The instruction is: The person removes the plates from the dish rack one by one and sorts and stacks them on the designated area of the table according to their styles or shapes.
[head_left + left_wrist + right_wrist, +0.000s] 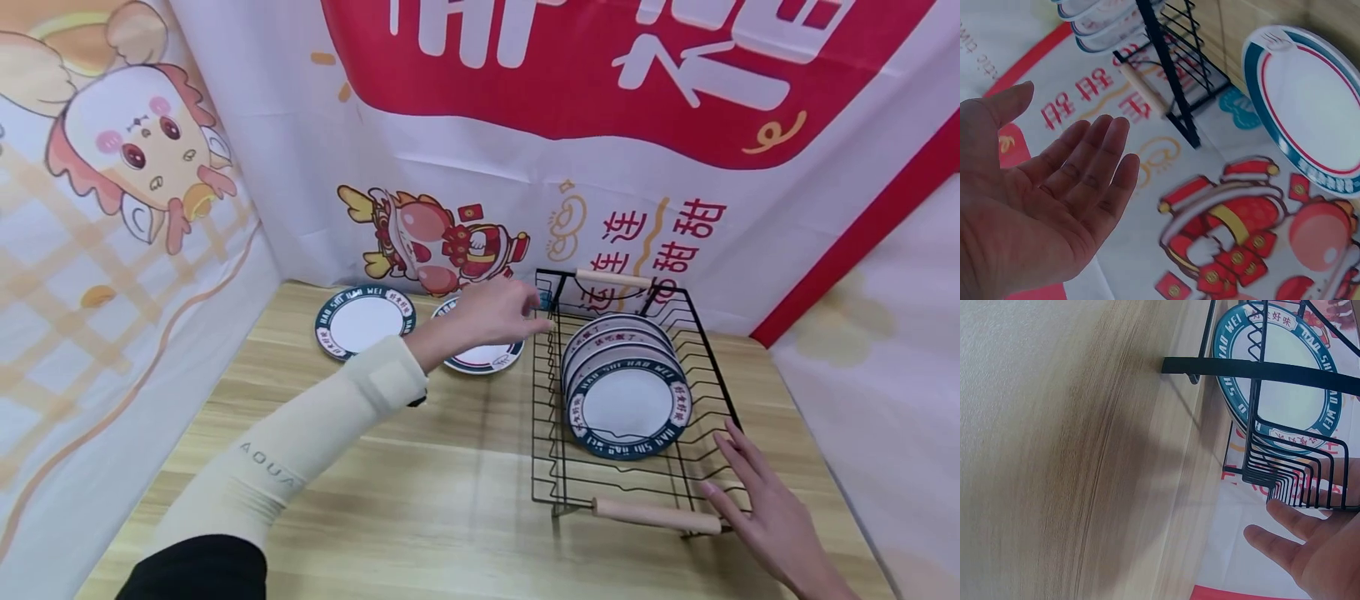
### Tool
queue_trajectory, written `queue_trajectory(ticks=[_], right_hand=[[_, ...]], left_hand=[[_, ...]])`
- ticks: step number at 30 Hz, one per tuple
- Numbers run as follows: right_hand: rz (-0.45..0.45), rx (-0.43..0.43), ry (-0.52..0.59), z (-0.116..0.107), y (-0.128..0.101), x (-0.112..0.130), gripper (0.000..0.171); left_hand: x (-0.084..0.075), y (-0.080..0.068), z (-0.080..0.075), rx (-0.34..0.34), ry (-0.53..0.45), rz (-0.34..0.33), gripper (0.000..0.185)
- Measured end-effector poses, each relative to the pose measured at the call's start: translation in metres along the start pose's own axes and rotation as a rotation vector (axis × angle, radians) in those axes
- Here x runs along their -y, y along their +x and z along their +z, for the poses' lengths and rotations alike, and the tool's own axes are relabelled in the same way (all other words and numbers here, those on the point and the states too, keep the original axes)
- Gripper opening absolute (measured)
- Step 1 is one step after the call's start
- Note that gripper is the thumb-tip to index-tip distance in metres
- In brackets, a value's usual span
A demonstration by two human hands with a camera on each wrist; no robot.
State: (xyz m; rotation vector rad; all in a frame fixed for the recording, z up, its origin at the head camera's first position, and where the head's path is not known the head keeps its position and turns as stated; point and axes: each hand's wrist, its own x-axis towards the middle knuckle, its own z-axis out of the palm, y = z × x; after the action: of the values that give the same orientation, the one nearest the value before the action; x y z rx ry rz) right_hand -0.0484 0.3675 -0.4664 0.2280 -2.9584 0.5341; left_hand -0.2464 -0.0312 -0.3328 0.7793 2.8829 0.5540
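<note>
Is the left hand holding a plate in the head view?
No, the left hand is open and holds nothing, above a plate lying flat on the table.

I read "AQUA" on cream sleeve [300, 442]. "HAO SHI HAO WEI" on rim of front plate [628, 408] in rack, same lettering on left plate [364, 321] on surface. Backdrop banner [675, 233] carries red Chinese characters, "连连甜甜" legible; large white characters above cut off.
</note>
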Motion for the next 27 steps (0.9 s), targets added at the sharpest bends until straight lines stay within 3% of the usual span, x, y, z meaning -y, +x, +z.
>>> queue_trajectory(ticks=[5,14,27], right_hand=[[-0.014,-0.023,0.014,0.003,-0.002,-0.001,0.074],[-0.009,-0.021,0.013,0.005,-0.004,-0.003,0.075],[-0.021,-0.037,0.018,0.001,-0.001,0.000,0.074]], left_hand=[[-0.028,0.008,0.016,0.022,0.037,0.086,0.042],[-0.065,0.017,0.042,0.144,0.043,0.193,0.040],[-0.083,0.035,0.059,0.179,0.066,0.224,0.029]])
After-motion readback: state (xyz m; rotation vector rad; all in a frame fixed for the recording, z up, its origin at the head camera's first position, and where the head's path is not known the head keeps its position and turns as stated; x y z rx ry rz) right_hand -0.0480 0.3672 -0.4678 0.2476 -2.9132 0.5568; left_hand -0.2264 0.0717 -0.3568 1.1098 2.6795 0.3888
